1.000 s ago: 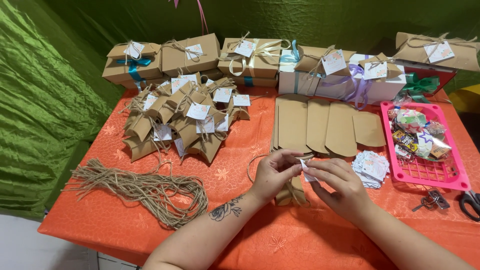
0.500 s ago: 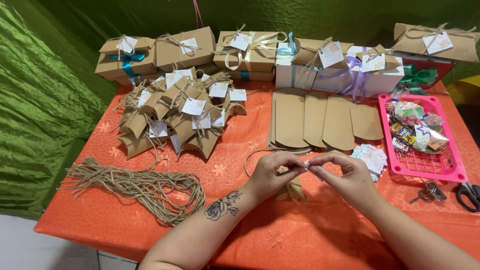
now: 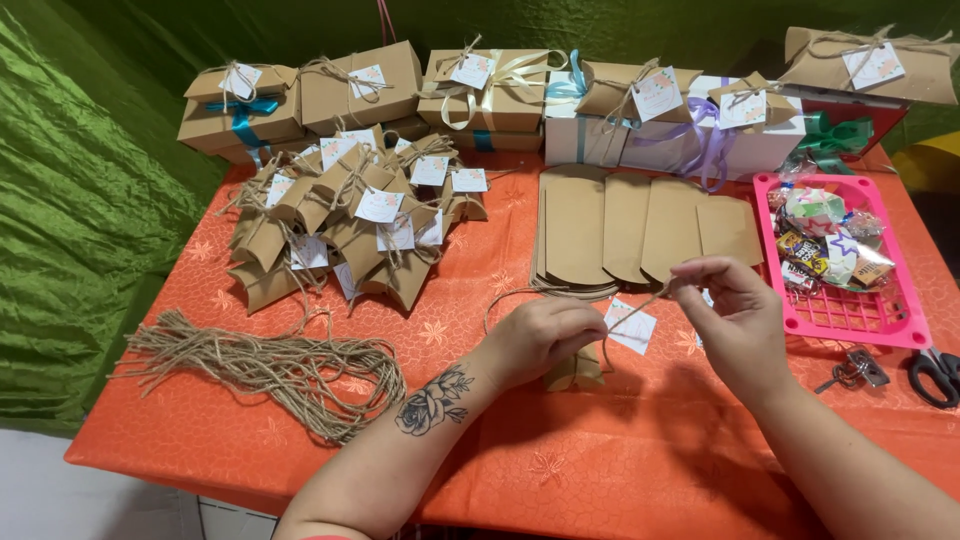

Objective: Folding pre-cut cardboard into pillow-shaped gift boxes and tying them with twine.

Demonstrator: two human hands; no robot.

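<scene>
Covering the table, an orange cloth (image 3: 640,480) meets green drapes (image 3: 70,210).

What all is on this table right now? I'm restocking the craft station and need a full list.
Orange patterned tablecloth: one, covers the table.
Small kraft pillow box being tied: one, brown, under the left hand.
Jute twine strand: one, tan, stretched between both hands.
White paper tag: one, hanging on that strand.
Finished tagged pillow boxes: a pile, brown, back left.
Flat kraft box blanks: several, brown, centre back.
Cut twine bundle: one heap, tan, front left.
Ribboned gift boxes: a row, brown and white, along the back.
Pink plastic basket of wrapped sweets: one, right.
Black-handled scissors: one pair, far right edge.
Metal keys: one bunch, beside the basket.
Left hand: holds the box and twine.
Right hand: pinches the twine, raised.
</scene>
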